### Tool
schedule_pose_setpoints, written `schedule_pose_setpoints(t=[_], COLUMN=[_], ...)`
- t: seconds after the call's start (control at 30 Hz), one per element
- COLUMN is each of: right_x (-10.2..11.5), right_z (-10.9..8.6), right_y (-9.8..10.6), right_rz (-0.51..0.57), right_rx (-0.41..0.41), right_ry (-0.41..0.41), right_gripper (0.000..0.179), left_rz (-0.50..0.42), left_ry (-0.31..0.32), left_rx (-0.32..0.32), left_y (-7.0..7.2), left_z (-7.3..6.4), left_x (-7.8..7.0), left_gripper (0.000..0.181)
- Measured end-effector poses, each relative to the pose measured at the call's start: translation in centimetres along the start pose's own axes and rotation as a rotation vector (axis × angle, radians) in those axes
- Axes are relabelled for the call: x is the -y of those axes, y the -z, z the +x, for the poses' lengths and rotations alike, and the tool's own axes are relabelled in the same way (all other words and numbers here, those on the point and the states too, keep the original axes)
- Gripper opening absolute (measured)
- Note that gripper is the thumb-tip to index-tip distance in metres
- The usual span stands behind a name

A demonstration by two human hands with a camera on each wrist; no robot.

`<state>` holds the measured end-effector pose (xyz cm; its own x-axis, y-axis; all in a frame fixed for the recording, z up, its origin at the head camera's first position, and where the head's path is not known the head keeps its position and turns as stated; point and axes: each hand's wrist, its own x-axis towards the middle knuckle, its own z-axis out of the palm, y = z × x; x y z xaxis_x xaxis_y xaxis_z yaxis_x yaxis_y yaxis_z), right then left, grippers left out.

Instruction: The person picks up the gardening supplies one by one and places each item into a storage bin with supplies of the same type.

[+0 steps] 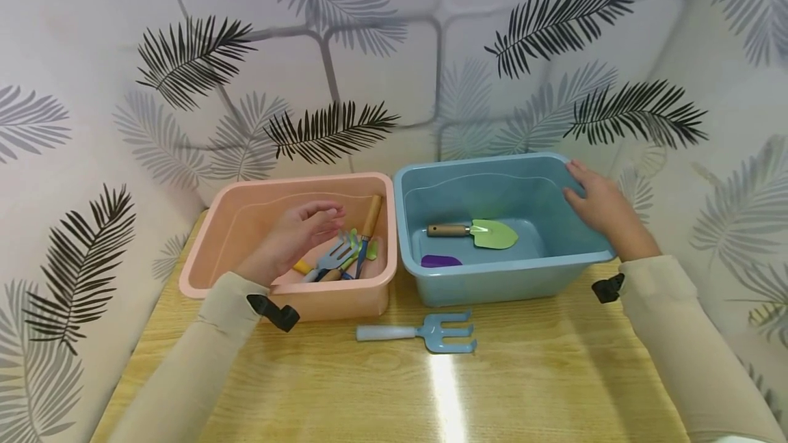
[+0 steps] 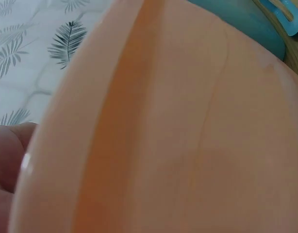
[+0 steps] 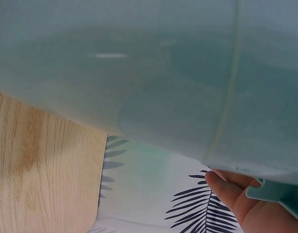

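My left hand (image 1: 295,238) is held over the pink bin (image 1: 246,224), fingers loosely bent and nothing visible in them. Below it lie a grey-blue hand fork (image 1: 335,258), a tool with a wooden handle (image 1: 372,216) and other garden tools, partly hidden. My right hand (image 1: 597,207) grips the right rim of the blue bin (image 1: 492,287), thumb inside; the right wrist view shows its fingers beyond the wall. Inside the blue bin are a green trowel (image 1: 494,234) with a wooden handle and a purple piece (image 1: 440,261), partly hidden by the front rim.
A light-blue hand fork (image 1: 438,333) with a white handle lies on the wooden table (image 1: 345,395) in front of the bins. The two bins stand side by side, close to a leaf-patterned wall covering (image 1: 382,67).
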<state>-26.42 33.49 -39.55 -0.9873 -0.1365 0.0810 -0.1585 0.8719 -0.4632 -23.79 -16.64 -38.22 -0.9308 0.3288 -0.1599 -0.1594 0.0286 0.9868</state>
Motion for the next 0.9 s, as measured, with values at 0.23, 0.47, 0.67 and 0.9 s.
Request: schedule_pose_setpoints(t=[0.23,0.47,0.67,0.9], right_x=[-0.1,-0.1,0.0,0.0], right_z=[-0.1,-0.1,0.0,0.0], right_y=[-0.2,-0.1,-0.1,0.0], right_rz=[0.006,0.004,0.001,-0.009], right_rx=[0.004,0.006,0.003,-0.002], right_ry=[-0.012,-0.019,-0.022,-0.01], right_gripper=[0.06,0.06,0.06,0.059], left_rz=[0.064,0.306,0.511,0.614], left_ry=[-0.06,-0.293,-0.406,-0.521], left_rx=[0.03,0.022,0.029,0.11], left_y=[-1.7,-4.0,-6.3,-8.4], left_z=[-0.9,-2.7,-4.7,-6.5], left_x=[-0.7,-1.5,-1.7,-1.1], left_gripper=[0.042,0.034,0.028,0.024])
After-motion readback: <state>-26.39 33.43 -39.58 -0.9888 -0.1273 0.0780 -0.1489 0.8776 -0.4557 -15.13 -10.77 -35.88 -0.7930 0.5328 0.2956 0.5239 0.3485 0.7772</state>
